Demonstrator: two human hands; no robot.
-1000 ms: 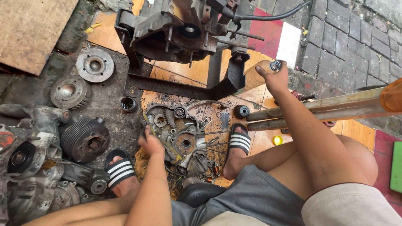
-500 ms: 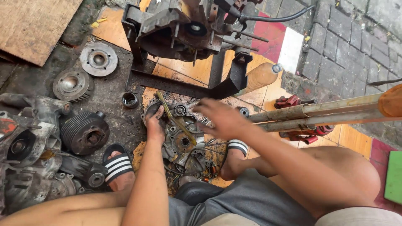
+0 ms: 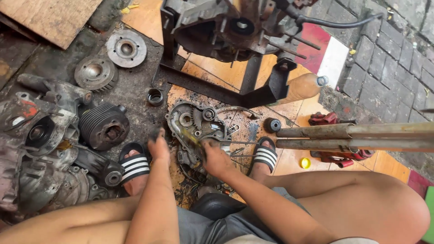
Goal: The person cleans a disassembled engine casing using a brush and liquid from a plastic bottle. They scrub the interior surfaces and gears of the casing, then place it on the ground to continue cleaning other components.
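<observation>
A greasy grey engine cover [image 3: 194, 119] with gears and bearings lies on the dirty ground between my sandalled feet. My right hand [image 3: 216, 159] is closed on a thin yellowish tool [image 3: 192, 139] whose tip rests on the cover's lower part. My left hand [image 3: 159, 147] is at the cover's left edge. Its fingertips are black with grease and bunched together, and I cannot make out whether they hold anything. Loose small parts and wire [image 3: 235, 149] lie just right of the cover.
An engine block on a black stand [image 3: 235, 27] rises beyond the cover. A finned cylinder [image 3: 104, 126], two discs [image 3: 126, 47] and crankcase parts [image 3: 36, 135] fill the left. Two rusty pipes [image 3: 352, 138] cross the right above a red tool [image 3: 334, 158].
My right hand came back from the far right, where it held a small part, and now works on the cover with the tool. The left hand slid to the cover's left edge.
</observation>
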